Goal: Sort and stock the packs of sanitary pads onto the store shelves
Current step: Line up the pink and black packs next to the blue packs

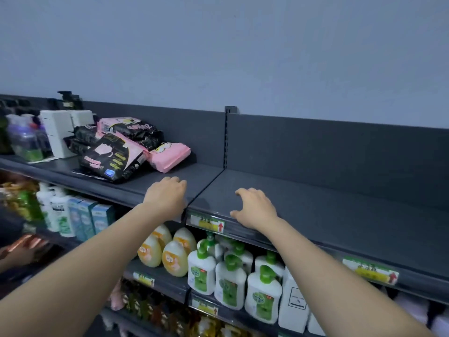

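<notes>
Resting empty, fingers curled, left hand (167,197) and right hand (255,207) flank Dettol bottles (263,294).

Green-capped soap bottles (230,283) beside yellow bottles (167,251).

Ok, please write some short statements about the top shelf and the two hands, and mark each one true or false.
1. Both hands are empty. True: the left hand and the right hand hold nothing.
2. The pad packs stand upright in a neat row. False: they lie in a loose pile.
3. The top shelf is bare to the right of the right hand. True.
4. The left hand's fingers touch the pink pack. False: there is bare shelf between them.
5. Green-capped soap bottles stand on the shelf below. True.
</notes>
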Demonstrator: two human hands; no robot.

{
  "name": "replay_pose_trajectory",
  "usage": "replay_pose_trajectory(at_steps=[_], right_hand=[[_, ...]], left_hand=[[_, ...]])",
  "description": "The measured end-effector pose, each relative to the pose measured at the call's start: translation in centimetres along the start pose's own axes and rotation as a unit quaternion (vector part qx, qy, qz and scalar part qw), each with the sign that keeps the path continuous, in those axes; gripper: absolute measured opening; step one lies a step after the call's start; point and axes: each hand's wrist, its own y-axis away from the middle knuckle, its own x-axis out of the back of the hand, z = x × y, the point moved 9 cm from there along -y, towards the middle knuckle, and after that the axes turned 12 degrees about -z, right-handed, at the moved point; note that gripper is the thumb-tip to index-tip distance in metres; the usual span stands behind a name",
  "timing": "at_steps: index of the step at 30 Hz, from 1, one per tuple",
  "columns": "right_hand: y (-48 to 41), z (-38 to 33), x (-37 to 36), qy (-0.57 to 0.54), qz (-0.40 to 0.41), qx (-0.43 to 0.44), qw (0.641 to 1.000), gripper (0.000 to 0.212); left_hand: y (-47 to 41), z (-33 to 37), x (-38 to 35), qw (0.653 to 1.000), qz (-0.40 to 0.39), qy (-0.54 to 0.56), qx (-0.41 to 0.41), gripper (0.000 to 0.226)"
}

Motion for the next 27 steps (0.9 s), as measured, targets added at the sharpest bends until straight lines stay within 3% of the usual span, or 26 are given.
replay_pose_trajectory(at_steps=[14, 19, 22, 25, 27], right_hand=[[-16.3, -11.1, -1.8, 0.021, -0.016, 0.095, 0.995, 0.061], [-21.6, -15.3, -2.3, 0.032, -0.017, 0.137, 0.99, 0.054], [-23.6, -17.2, -2.5, 0.022, -0.016, 0.16, 0.987, 0.051], [-24.9, -18.9, -2.7, 0.026, -0.015, 0.188, 0.982, 0.055], [-25.6, -19.9, -2.8, 0.032, -0.014, 0.204, 0.978, 0.058]], left_hand=[[-8.3, -15.3, -2.1, 0.993, 0.011, -0.004, 0.114, 0.039], [-11.0, -21.9, -2.7, 0.982, 0.04, 0.009, 0.182, 0.055], [-11.7, -25.9, -3.1, 0.966, 0.065, 0.09, 0.233, 0.064], [-12.7, -30.2, -4.8, 0.935, 0.039, 0.21, 0.283, 0.055], [-13.5, -33.3, -6.2, 0.915, 0.018, 0.266, 0.304, 0.066]])
